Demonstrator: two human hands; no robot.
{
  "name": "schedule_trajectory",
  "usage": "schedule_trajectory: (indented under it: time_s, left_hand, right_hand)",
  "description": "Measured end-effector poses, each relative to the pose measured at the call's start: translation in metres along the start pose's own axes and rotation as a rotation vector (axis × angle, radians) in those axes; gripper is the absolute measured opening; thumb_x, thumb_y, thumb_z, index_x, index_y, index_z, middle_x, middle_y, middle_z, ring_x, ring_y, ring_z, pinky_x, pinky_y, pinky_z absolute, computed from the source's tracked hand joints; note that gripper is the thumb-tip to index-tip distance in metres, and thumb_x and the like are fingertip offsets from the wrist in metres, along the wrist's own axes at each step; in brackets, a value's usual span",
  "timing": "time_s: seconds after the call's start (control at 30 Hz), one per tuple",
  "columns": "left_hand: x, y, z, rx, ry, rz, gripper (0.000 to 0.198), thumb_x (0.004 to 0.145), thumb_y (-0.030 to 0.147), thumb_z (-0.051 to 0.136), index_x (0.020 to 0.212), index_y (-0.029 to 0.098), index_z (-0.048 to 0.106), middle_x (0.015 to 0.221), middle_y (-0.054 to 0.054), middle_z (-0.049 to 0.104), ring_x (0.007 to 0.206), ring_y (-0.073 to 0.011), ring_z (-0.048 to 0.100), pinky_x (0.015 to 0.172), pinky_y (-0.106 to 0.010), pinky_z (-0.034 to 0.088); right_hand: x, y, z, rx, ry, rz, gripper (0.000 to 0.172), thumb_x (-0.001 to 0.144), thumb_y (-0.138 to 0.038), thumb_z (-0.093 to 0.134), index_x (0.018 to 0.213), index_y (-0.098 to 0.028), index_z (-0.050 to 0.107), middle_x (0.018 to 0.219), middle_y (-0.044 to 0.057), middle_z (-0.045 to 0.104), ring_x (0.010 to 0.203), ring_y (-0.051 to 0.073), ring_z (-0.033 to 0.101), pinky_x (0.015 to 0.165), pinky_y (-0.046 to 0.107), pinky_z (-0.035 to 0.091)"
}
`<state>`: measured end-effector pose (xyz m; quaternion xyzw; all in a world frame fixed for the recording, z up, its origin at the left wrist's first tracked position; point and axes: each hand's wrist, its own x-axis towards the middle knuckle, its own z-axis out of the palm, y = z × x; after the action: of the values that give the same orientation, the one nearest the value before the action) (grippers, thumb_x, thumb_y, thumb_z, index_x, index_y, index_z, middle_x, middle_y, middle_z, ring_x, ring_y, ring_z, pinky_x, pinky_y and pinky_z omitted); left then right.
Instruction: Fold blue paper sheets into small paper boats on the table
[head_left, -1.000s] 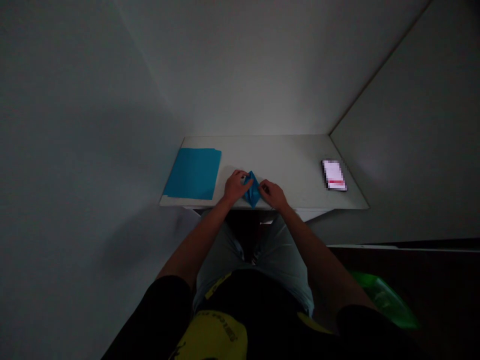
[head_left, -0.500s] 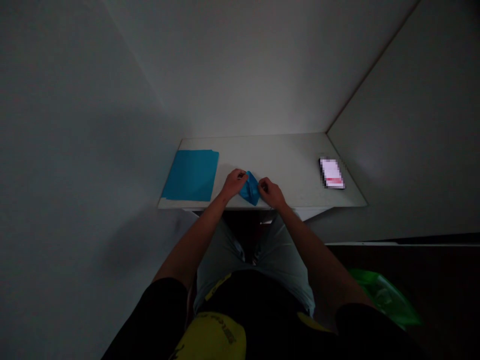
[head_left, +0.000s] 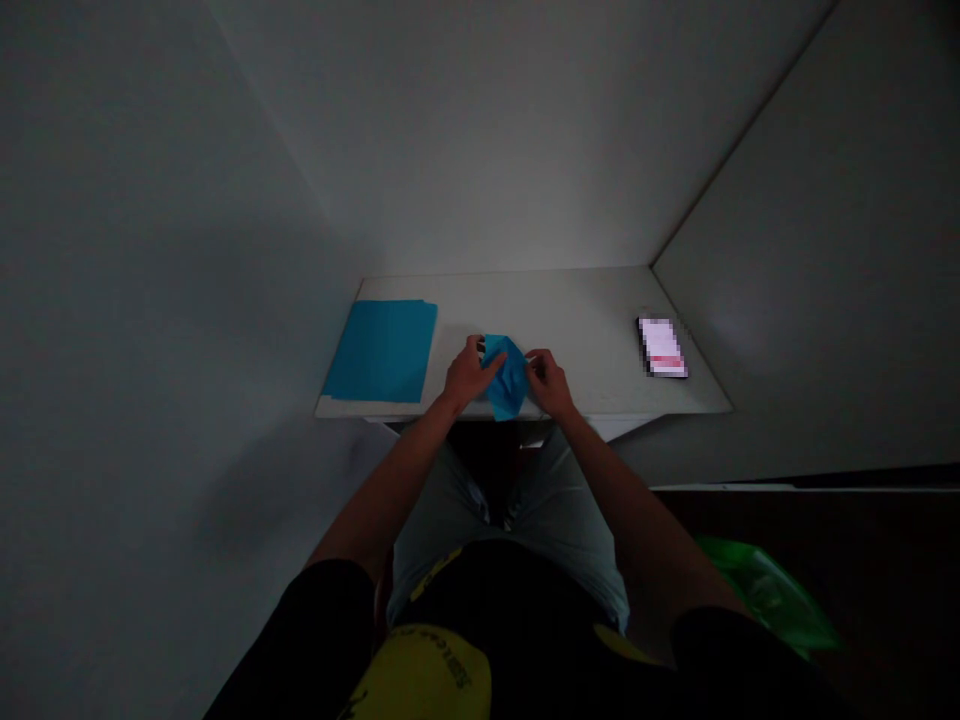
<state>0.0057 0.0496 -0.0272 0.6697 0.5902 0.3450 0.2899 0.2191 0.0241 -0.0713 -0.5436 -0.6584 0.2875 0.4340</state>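
A folded piece of blue paper (head_left: 508, 385) is between my two hands, close to the front edge of the white table (head_left: 555, 310). My left hand (head_left: 469, 374) grips its left side, with the thumb laid over the paper and the other fingers behind it. At the right edge, my right hand (head_left: 549, 381) pinches the paper between thumb and fingertips. Creases and several flaps show on the paper, but its exact shape is hard to make out in the dim light.
A stack of blue paper sheets (head_left: 382, 350) lies at the table's left end. Toward the right end rests a phone (head_left: 664, 348) with a lit, blurred screen. Walls stand behind and on both sides. A green plastic bag (head_left: 772, 595) is on the floor at lower right.
The folded paper has opened out wider and shows more of its surface. My left thumb has moved onto it, and my right hand has shifted slightly to the right.
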Motion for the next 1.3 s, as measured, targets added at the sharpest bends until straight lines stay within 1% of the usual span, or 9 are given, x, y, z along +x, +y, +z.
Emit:
schedule_trajectory:
  time_s: [0.13,0.27,0.37,0.47,0.63,0.77,0.9,1.0,1.3]
  left_hand:
    - [-0.010,-0.007,0.008,-0.112,-0.107,-0.047,0.029,0.105,0.041,0.059,0.118,0.019,0.073,0.112,-0.011,0.081,0.104,-0.0276,0.074,0.099,-0.041,0.056]
    - [-0.010,-0.005,0.005,-0.252,-0.204,-0.106,0.042,0.111,0.043,0.045,0.110,0.017,0.078,0.103,-0.009,0.082,0.096,-0.0246,0.075,0.095,-0.038,0.059]
    - [-0.011,0.004,0.001,-0.265,-0.226,-0.021,0.038,0.109,0.039,0.048,0.120,0.020,0.079,0.119,-0.008,0.082,0.112,-0.0253,0.075,0.108,-0.040,0.056]
    - [-0.015,0.016,0.000,-0.235,-0.243,0.079,0.036,0.108,0.035,0.051,0.129,0.023,0.078,0.135,-0.006,0.079,0.127,-0.0256,0.071,0.117,-0.040,0.051]
    - [-0.023,0.027,-0.004,-0.123,-0.293,0.125,0.040,0.111,0.040,0.046,0.115,0.021,0.080,0.111,-0.007,0.083,0.104,-0.0261,0.075,0.102,-0.038,0.056]
    - [-0.025,0.026,-0.011,-0.051,-0.246,0.083,0.043,0.112,0.044,0.042,0.101,0.020,0.076,0.095,-0.006,0.079,0.091,-0.0238,0.072,0.091,-0.035,0.054]
    - [-0.024,0.019,-0.018,0.017,-0.147,0.030,0.040,0.111,0.043,0.045,0.092,0.019,0.071,0.089,-0.006,0.075,0.087,-0.0237,0.069,0.088,-0.035,0.052]
    - [-0.021,0.012,-0.024,0.020,-0.077,0.003,0.036,0.110,0.041,0.048,0.089,0.020,0.068,0.089,-0.005,0.075,0.088,-0.0228,0.068,0.088,-0.034,0.051]
    - [-0.012,0.000,-0.039,-0.017,0.167,-0.057,0.033,0.114,0.038,0.043,0.102,0.021,0.068,0.103,-0.010,0.077,0.101,-0.0258,0.071,0.095,-0.036,0.052]
  right_hand:
    - [0.000,0.004,0.000,-0.027,0.032,-0.028,0.029,0.103,-0.040,0.048,0.121,-0.023,0.063,0.089,0.002,0.066,0.073,0.019,0.060,0.073,0.032,0.052]
    - [0.002,0.008,0.004,-0.117,0.082,-0.123,0.026,0.100,-0.035,0.054,0.114,-0.022,0.071,0.111,0.010,0.062,0.093,0.024,0.063,0.087,0.039,0.056]
    - [0.005,0.007,0.008,-0.164,0.093,-0.125,0.028,0.096,-0.039,0.065,0.116,-0.022,0.074,0.111,0.011,0.061,0.103,0.027,0.063,0.095,0.044,0.057]
    - [0.009,0.001,0.010,-0.175,0.112,-0.091,0.031,0.095,-0.046,0.070,0.113,-0.022,0.074,0.108,0.011,0.063,0.101,0.028,0.064,0.096,0.045,0.057]
    - [0.015,-0.015,0.008,-0.108,0.148,-0.039,0.033,0.098,-0.052,0.063,0.103,-0.021,0.072,0.104,0.011,0.069,0.093,0.026,0.065,0.092,0.043,0.056]
    - [0.019,-0.026,0.002,0.046,0.175,0.028,0.036,0.096,-0.059,0.059,0.091,-0.024,0.065,0.092,0.006,0.069,0.084,0.022,0.063,0.084,0.039,0.055]
    - [0.021,-0.034,-0.010,0.294,0.141,0.104,0.038,0.094,-0.061,0.057,0.077,-0.026,0.055,0.072,-0.001,0.057,0.072,0.020,0.056,0.073,0.034,0.052]
    - [0.023,-0.041,-0.024,0.411,0.120,0.126,0.039,0.095,-0.059,0.056,0.074,-0.027,0.050,0.069,-0.002,0.050,0.068,0.018,0.052,0.068,0.032,0.050]
    - [0.024,-0.039,-0.054,0.325,0.171,0.161,0.049,0.095,-0.072,0.054,0.075,-0.028,0.045,0.070,-0.004,0.040,0.066,0.017,0.042,0.063,0.031,0.044]
